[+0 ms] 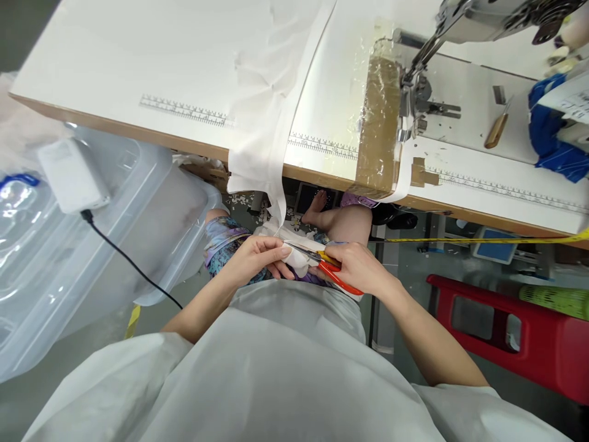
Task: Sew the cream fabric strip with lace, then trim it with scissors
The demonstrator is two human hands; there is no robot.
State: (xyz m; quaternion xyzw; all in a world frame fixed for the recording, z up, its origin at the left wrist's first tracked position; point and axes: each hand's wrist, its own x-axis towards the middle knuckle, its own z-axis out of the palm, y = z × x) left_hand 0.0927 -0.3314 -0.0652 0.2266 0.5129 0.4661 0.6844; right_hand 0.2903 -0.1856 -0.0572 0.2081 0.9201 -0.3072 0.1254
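Above my lap, my right hand [352, 265] grips a pair of scissors [339, 279] with red and orange handles. Their blades point left, and the tips lie close by the fingers of my left hand [264, 256]. Thumb and index finger of my left hand are pinched on white fabric [299, 261], which bunches on my lap beneath the scissors. A long white fabric strip [264, 147] lies over the table and hangs off its front edge towards my hands. Whether the strip and the bunched fabric are one piece I cannot tell.
A sewing machine [414, 92] stands on the white table [184, 49], with a wooden-handled tool [497, 129] and blue fabric [547, 135] to its right. A translucent plastic bin [151, 196] carrying a white power bank [73, 175] is at left. A red stool [543, 350] stands at right.
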